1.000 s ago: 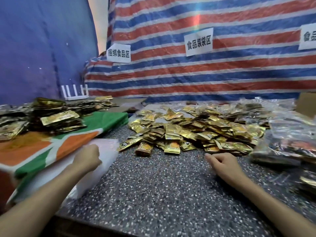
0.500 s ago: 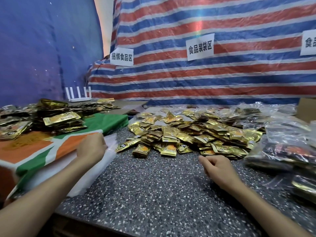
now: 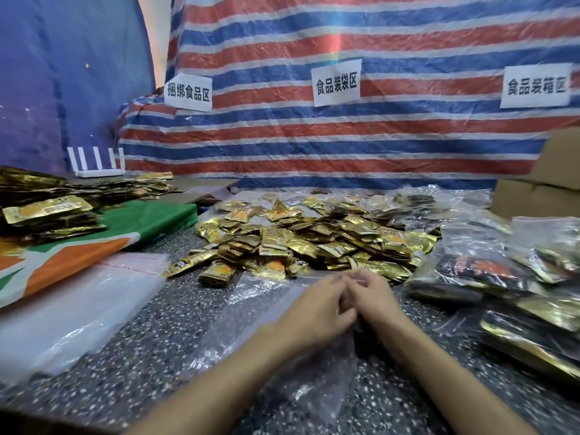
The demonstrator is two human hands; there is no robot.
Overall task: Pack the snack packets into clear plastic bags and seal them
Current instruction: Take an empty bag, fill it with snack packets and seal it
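Observation:
A heap of gold snack packets [image 3: 314, 240] lies on the speckled table [image 3: 150, 334] in the middle. One clear plastic bag [image 3: 251, 312] lies flat on the table in front of the heap. My left hand [image 3: 317, 312] and my right hand [image 3: 373, 296] meet over its far edge, fingers curled and pinching the bag's opening. A stack of empty clear bags [image 3: 72, 309] lies to the left.
Filled clear bags [image 3: 489, 271] of packets pile up at the right, with a cardboard box [image 3: 546, 183] behind. At the left, more gold packets [image 3: 47, 215] sit on a green and orange cloth [image 3: 94, 243]. A striped tarp with paper signs hangs behind.
My left hand left the bag stack at the left and brought one clear bag to the middle. Both hands now meet at the bag's opening.

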